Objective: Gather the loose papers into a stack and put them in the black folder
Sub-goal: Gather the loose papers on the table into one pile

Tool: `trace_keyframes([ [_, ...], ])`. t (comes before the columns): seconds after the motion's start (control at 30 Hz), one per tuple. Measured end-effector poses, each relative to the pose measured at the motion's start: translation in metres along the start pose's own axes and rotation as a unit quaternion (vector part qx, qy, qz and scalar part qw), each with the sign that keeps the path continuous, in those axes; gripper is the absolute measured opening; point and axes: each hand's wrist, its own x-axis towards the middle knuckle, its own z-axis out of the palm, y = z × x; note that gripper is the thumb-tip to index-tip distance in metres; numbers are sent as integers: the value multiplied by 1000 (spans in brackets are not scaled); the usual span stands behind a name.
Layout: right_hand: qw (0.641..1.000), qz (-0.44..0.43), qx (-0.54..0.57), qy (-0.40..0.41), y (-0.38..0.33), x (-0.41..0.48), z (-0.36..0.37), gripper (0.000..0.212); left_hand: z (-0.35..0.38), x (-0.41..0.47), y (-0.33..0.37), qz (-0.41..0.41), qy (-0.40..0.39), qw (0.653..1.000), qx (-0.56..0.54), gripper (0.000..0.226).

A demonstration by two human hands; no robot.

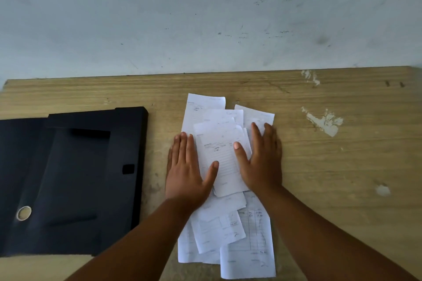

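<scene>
Several loose white papers (222,153) lie overlapped in an untidy pile in the middle of the wooden table, some with printed lines and handwriting. My left hand (187,171) rests flat on the pile's left side, fingers spread, and my right hand (260,159) lies flat on its right side, thumb on the top sheet. Neither hand grips a sheet. More papers (249,242) stick out toward me under my forearms. The black folder (75,180) lies open on the table to the left of the pile, apart from it.
The wooden table (331,166) has chipped pale patches at the right. Its far edge meets a scuffed pale wall (205,18). A round metal ring (24,213) sits in the folder's lower left.
</scene>
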Motion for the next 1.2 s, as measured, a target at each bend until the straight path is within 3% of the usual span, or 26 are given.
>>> trace_keyframes([
  [0.27, 993, -51, 104, 20, 8, -25, -3, 64, 0, -42, 0, 32, -4, 999, -35, 94],
  [0.37, 994, -35, 90, 47, 10, -15, -4, 61, 5, -43, 0, 29, -15, 999, -37, 97],
  [0.5, 998, -27, 60, 6, -3, -7, 0, 65, 7, -28, 6, 37, -7, 999, -37, 97],
  [0.63, 987, -61, 146, -22, -10, -13, 4, 62, 7, -15, 9, 59, 16, 995, -80, 92],
  [0.73, 976, -89, 191, 48, -10, 0, -2, 48, 7, -6, 6, 69, 28, 994, -86, 87],
  [0.83, 978, -115, 149, 89, -15, 30, -5, 41, 8, 1, 4, 63, 37, 994, -86, 85],
  [0.97, 974, -198, 100, -50, -29, 74, 6, 53, 7, 2, 5, 58, 39, 993, -93, 82],
  [1.03, 961, -244, 25, -126, -34, 89, 12, 62, 7, 2, 4, 61, 42, 992, -106, 81],
  [1.2, 929, -305, -130, -165, -25, 94, 14, 69, 7, 3, 2, 71, 57, 985, -143, 85],
])
